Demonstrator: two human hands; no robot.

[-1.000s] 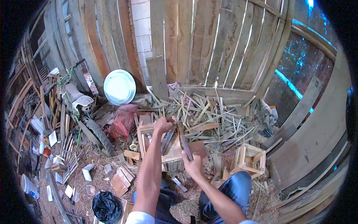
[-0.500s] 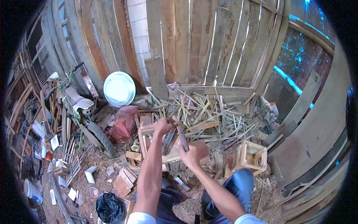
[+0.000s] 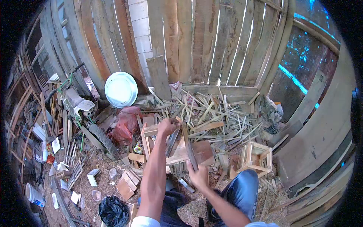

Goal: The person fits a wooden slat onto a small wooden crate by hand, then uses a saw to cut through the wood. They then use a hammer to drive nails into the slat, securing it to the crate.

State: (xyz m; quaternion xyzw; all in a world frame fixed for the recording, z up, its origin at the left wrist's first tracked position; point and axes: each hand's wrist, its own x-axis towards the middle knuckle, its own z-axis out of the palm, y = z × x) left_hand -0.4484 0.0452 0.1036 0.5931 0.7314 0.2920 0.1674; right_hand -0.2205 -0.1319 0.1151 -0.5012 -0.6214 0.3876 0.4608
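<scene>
My left hand (image 3: 168,126) is closed over the far rail of a light wooden frame (image 3: 152,131), near its right-hand corner. What its fingertips pinch there is hidden. My right hand (image 3: 198,176) is wrapped around the near end of a long, narrow, dark bar-like tool (image 3: 192,158). The tool slants away from me along the frame's right side, overlapping it in this view. Its exact kind does not show. Thin brown boards (image 3: 202,152) lie beside the frame.
A small wooden box frame (image 3: 255,159) stands right of my knee. Wood offcuts (image 3: 223,117) are heaped against the plank wall (image 3: 206,45). A white basin (image 3: 121,90), a red plastic bag (image 3: 126,123), a bicycle (image 3: 89,117) and a black bag (image 3: 113,211) are to the left.
My right hand has drawn back toward me and slightly right with the tool, uncovering more of the frame's right side. My left hand stays at the frame's corner.
</scene>
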